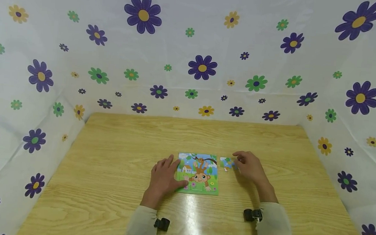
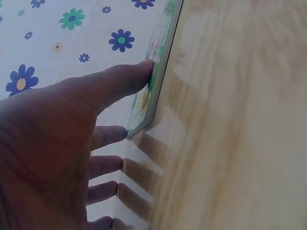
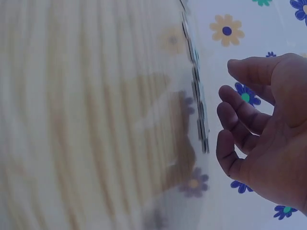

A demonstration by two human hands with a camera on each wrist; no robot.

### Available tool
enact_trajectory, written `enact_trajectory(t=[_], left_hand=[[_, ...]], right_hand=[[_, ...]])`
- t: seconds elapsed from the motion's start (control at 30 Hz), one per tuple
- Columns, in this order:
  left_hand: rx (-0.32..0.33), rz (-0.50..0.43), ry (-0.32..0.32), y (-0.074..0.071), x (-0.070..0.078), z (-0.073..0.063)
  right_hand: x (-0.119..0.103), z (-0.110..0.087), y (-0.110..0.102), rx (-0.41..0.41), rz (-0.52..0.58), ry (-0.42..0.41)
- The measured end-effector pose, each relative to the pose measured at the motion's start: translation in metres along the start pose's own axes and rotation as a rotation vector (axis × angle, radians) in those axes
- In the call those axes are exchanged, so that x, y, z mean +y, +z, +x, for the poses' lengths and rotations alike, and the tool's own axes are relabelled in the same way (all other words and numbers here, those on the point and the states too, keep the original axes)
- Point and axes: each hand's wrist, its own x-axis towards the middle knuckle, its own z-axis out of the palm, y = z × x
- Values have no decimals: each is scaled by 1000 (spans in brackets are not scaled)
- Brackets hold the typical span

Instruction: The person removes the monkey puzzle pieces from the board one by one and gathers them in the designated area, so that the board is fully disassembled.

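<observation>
A square jigsaw puzzle with a picture of a monkey hanging upside down lies flat on the table. My left hand is at its left side, fingers spread and fairly straight. In the left wrist view the thumb rests on the puzzle's face, and the index fingertip touches its edge near a corner. Just right of the puzzle lie several loose puzzle pieces, seen edge-on as thin puzzle pieces in the right wrist view. Above them hovers my right hand, fingers loosely bent, holding nothing; a gap separates it from the pieces.
The wood-grain table spreads around the puzzle on all sides. A white sheet with printed flowers stands behind the table and along both sides. Each sleeve has a black strap at the wrist.
</observation>
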Motion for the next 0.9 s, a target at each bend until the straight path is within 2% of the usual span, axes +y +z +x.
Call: enact_trajectory(t=[0.3, 0.57, 0.8, 0.9], left_hand=[[6, -9, 3, 1, 0, -2], [13, -8, 7, 0, 1, -2], [24, -5, 13, 2, 0, -2], [21, 1, 11, 2, 0, -1]], right_hand=[[-25, 5, 20, -47, 36, -57], [-39, 5, 39, -92, -16, -129], [-51, 5, 47, -160, -46, -162], [-56, 6, 48, -177, -67, -151]])
